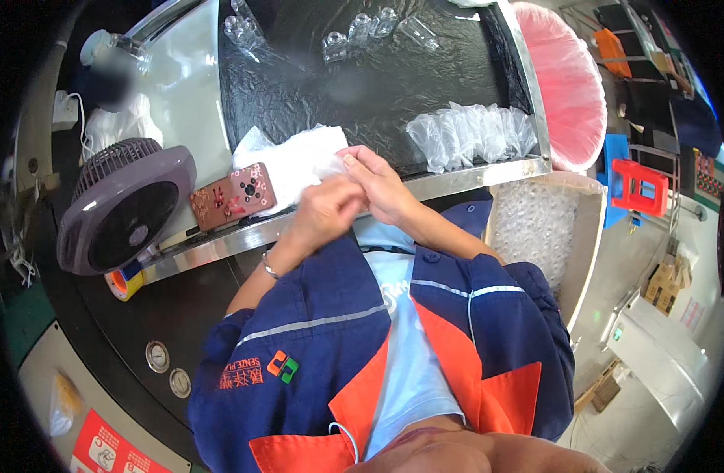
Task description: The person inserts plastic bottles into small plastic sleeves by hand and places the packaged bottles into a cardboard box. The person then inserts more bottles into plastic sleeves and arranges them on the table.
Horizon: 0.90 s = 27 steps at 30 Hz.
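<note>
Close in front of my body, my right hand (380,186) pinches the edge of a thin, translucent plastic bag (327,166). My left hand (326,211), with a bracelet at its wrist, is curled against my right fingers. It is slightly blurred, and whatever its fingertips hold is hidden. White plastic bags (287,169) lie in a pile under and beside the hands. A brown phone (234,197) with a flower pattern rests along the table's front edge, left of my left hand. To the right stands a row of clear objects in plastic bags (471,135).
Clear bottles (336,47) lie at the far side of the black-covered table (315,94), which has a metal rim (472,175). A grey fan (133,206) and yellow tape roll (126,284) are at left. At right are a box of clear items (535,225) and a pink-lined container (563,87).
</note>
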Available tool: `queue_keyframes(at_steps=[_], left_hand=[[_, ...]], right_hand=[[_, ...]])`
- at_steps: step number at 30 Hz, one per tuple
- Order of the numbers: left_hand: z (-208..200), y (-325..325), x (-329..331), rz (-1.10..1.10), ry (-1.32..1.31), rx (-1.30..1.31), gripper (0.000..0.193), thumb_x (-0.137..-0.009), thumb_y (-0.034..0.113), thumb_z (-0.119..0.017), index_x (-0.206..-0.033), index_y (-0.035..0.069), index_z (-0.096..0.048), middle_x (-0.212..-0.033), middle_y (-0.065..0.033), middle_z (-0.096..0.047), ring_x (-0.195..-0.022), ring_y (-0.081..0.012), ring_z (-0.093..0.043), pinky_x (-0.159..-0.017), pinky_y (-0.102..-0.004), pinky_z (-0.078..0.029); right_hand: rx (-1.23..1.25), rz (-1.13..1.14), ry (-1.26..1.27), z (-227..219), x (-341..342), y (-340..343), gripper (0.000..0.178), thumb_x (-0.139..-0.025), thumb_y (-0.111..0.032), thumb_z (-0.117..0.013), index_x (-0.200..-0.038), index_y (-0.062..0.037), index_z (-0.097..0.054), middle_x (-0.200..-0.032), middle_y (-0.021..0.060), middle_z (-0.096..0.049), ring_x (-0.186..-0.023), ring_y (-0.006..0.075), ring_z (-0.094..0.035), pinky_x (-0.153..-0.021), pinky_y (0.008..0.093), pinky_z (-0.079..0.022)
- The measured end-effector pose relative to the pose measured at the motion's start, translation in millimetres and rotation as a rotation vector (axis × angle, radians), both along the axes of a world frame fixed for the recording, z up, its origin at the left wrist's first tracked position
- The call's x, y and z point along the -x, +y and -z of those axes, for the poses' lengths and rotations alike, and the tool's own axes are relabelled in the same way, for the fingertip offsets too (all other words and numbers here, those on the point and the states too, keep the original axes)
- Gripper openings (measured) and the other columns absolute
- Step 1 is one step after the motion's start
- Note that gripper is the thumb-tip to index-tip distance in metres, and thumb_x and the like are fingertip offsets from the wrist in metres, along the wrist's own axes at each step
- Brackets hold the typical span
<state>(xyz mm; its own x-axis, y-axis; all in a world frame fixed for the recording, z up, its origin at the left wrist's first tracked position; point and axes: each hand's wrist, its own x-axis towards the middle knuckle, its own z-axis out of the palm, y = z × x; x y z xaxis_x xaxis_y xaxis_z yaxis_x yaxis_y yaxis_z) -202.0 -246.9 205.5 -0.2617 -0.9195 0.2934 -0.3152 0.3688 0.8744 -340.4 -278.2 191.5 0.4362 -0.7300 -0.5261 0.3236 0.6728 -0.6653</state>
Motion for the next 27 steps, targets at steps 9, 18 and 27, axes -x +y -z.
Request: queue_keyframes(at_steps=[9, 18, 27], left_hand=[[-5.1, -19.3, -6.2, -0.122, 0.033, -0.048, 0.010, -0.078, 0.001, -0.070, -0.086, 0.001, -0.064, -0.080, -0.0103, -0.063, -0.063, -0.0214, -0.064, -0.055, -0.0294, -0.051], [28.5, -15.2, -37.1, -0.315, -0.392, -0.213, 0.013, -0.079, 0.012, -0.071, -0.081, 0.002, -0.063, -0.077, -0.0134, -0.064, -0.066, -0.0296, -0.064, -0.061, -0.0391, -0.051], [23.2, -19.5, -36.2, -0.422, -0.171, -0.358, 0.009, -0.080, 0.007, -0.071, -0.079, 0.000, -0.066, -0.068, -0.0108, -0.065, -0.059, -0.0162, -0.063, -0.054, -0.0287, -0.047]], right_hand=[[1.059, 0.011, 0.805, -9.5, 37.8, -19.5, 0.025, -0.084, -0.005, -0.060, -0.108, -0.0050, -0.066, -0.129, 0.0253, -0.049, -0.123, 0.0427, -0.047, -0.099, 0.0464, -0.041], [1.326, 0.004, 1.370, -23.3, 64.3, -103.8, 0.030, -0.082, -0.017, -0.067, -0.108, -0.0037, -0.062, -0.129, 0.0206, -0.049, -0.115, 0.0418, -0.048, -0.091, 0.0486, -0.043], [1.085, 0.213, 1.684, 57.5, 112.4, -228.7, 0.051, -0.076, -0.034, -0.076, -0.107, 0.0023, -0.058, -0.110, 0.0246, -0.056, -0.105, 0.0414, -0.052, -0.091, 0.0472, -0.044]])
